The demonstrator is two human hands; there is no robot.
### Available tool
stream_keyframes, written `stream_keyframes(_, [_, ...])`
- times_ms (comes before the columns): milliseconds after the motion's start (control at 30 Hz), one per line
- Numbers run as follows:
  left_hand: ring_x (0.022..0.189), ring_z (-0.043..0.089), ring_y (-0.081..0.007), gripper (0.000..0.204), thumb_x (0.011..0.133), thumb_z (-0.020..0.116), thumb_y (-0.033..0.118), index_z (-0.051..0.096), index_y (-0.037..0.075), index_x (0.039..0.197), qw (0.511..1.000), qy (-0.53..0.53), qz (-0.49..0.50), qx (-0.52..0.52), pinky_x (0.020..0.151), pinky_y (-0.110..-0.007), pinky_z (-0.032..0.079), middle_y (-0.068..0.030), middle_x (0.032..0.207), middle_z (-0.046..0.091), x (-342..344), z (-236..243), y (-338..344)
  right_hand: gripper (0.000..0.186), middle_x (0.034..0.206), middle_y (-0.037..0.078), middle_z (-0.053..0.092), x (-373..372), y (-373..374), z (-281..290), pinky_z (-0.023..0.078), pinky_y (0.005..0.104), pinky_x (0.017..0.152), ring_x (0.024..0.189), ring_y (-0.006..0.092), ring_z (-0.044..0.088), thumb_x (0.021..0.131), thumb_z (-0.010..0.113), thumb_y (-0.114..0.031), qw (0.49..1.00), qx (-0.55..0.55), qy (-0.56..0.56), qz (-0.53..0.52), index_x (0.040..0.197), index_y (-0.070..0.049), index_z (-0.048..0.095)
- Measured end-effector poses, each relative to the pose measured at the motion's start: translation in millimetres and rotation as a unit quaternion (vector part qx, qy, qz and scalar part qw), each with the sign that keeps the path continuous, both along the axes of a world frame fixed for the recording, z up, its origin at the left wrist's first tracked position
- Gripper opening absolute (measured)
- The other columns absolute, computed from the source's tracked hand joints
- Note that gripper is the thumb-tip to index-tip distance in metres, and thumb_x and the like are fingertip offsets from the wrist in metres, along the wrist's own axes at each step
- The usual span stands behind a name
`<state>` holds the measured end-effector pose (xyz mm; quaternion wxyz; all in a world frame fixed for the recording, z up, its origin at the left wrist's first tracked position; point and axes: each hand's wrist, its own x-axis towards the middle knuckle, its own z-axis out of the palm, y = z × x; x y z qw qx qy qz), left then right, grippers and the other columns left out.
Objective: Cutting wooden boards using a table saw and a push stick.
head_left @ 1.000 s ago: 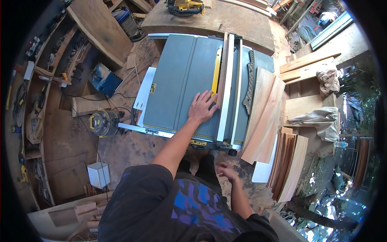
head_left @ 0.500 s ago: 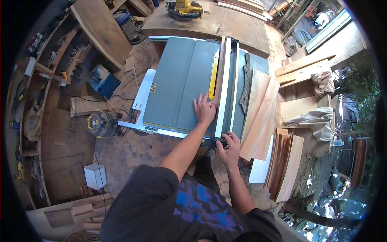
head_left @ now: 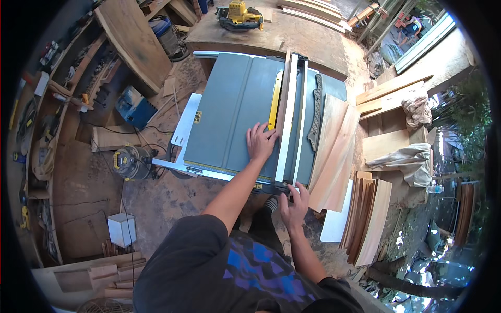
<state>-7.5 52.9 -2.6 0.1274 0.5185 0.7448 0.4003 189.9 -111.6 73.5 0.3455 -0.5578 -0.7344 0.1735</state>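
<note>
A table saw with a grey-blue top [head_left: 224, 109] and a yellow blade insert [head_left: 275, 99] stands in front of me. A long metal rip fence [head_left: 288, 135] crosses it from front to back, and a narrow brown wood strip [head_left: 283, 107] lies along the fence's left side. My left hand [head_left: 260, 143] rests on the saw top, fingers stretched out, fingertips by the strip near the insert's front end. At the fence's front end is a black latch [head_left: 280, 188]. My right hand [head_left: 294, 207] is just beside that latch, thumb and fingers apart; whether a fingertip touches it I cannot tell.
Wide boards [head_left: 334, 151] and a dark patterned strip [head_left: 316, 115] lie on the saw's right side. More thin boards [head_left: 365, 219] are stacked nearer me. Behind stands a workbench [head_left: 308, 41] with a yellow power saw [head_left: 239, 16]. A shop vacuum [head_left: 130, 161] and cords are on the left floor.
My right hand has drawn back slightly toward me, its fingers loosening around the fence latch. The fence's front end has shifted a little left, and my left hand has moved slightly left with it.
</note>
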Motion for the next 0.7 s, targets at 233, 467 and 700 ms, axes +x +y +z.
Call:
stream_keyframes(233, [0.131,0.053,-0.0243,0.035,0.084,0.083,0.036,0.071,0.012,0.106,0.999,0.000,0.032,0.026,0.117,-0.044,0.034,-0.0024,0.122,0.067,3,12,26,0.035,0.111,0.010,0.072,75,-81,-126,0.055,0.0334,0.076,0.088,0.0229,0.069,0.090,0.077,-0.010,0.934,-0.296,0.191,-0.067,0.124,-0.005,0.069])
stream_keyframes(467, [0.131,0.052,-0.0221,0.035,0.083,0.084,0.035,0.068,0.014,0.106,0.998,0.037,0.042,0.015,0.117,-0.043,0.033,-0.0015,0.121,0.065,8,5,33,0.063,0.111,0.007,0.069,95,-33,-156,0.055,0.0323,0.068,0.089,0.0164,0.068,0.089,0.078,-0.013,0.762,-0.437,0.447,-0.172,0.146,-0.008,0.053])
stream_keyframes(700, [0.136,0.051,-0.0222,0.037,0.087,0.078,0.041,0.071,0.013,0.111,0.998,0.050,0.048,-0.005,0.122,-0.044,0.029,-0.0034,0.129,0.065,-2,-2,31,0.047,0.120,0.009,0.068,110,-17,-182,0.059,0.0391,0.075,0.100,0.0234,0.070,0.089,0.073,-0.014,0.608,-0.531,0.565,-0.169,0.133,-0.008,0.061])
